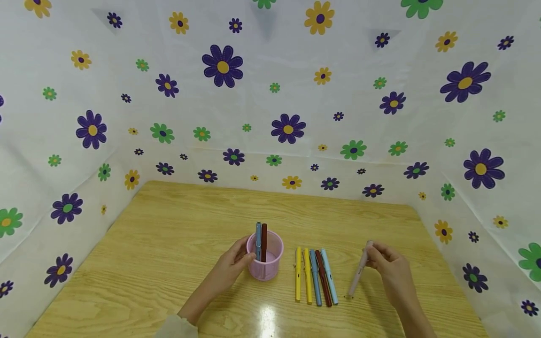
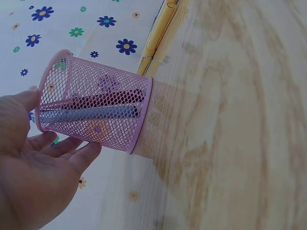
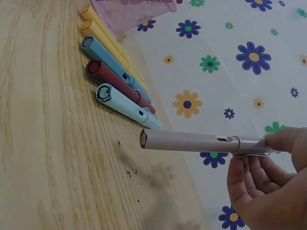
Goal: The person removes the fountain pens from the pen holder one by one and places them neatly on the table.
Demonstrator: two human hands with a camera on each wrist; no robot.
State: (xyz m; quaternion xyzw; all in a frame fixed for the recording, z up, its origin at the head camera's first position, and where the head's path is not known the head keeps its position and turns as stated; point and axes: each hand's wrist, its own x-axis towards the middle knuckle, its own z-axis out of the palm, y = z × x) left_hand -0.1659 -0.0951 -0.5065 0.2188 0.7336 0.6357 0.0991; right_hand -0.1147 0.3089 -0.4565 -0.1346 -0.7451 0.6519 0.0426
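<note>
My left hand (image 1: 230, 265) grips a pink mesh pen cup (image 1: 264, 273), thumb at the rim and fingers along its side. A blue pen (image 1: 258, 234) and a dark red pen (image 1: 264, 237) stand inside, leaning to one side. To the right of the row of pens, my right hand (image 1: 395, 272) pinches a pale pink pen (image 3: 187, 141) by its capped end. That pen tilts, its lower end pointing down toward the tabletop. Between the hands lie two yellow pens (image 1: 298, 277), a blue pen (image 1: 315, 279), a dark red pen (image 1: 324, 281) and a light blue pen (image 1: 330, 279), side by side.
The wooden table (image 1: 186, 211) has a white flower-print cloth (image 1: 253, 94) rising behind it and at both sides. Small dark specks (image 3: 130, 173) dot the wood near the pale pink pen.
</note>
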